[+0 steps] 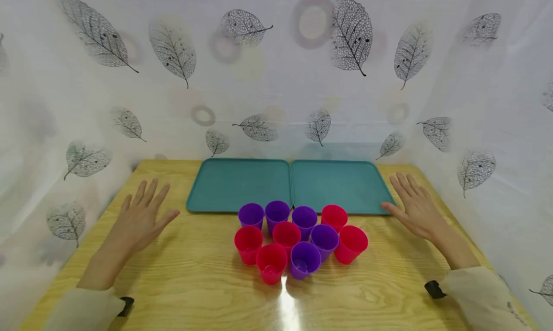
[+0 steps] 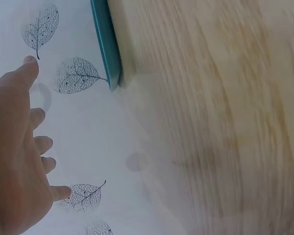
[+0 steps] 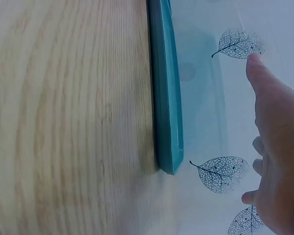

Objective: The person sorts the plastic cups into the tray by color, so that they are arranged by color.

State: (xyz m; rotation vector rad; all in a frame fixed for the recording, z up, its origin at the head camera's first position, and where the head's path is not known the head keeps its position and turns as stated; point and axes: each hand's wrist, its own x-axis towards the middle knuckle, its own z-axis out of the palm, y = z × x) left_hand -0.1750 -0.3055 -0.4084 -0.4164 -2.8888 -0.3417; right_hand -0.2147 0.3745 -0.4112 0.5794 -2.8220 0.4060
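In the head view my left hand [image 1: 140, 218] is spread with straight fingers at the table's left side, holding nothing. Over on the right, my right hand [image 1: 416, 208] is likewise spread, its thumb overlapping the near corner of the right teal tray [image 1: 341, 187]. Between the hands stands a close cluster of upright cups, some purple [image 1: 305, 260] and some red [image 1: 271, 264], with their mouths up. Behind them lies the left teal tray [image 1: 242, 184], bare, side by side with the right one. Each wrist view shows its hand, the left [image 2: 14, 152] and the right [image 3: 279, 156], with nothing in it.
The wooden table [image 1: 194, 288] is bounded at the back and sides by a white curtain [image 1: 276, 91] printed with dark leaves. Both trays lie along the table's back edge. A black band [image 1: 434, 289] shows at the right sleeve, another [image 1: 126, 306] at the left.
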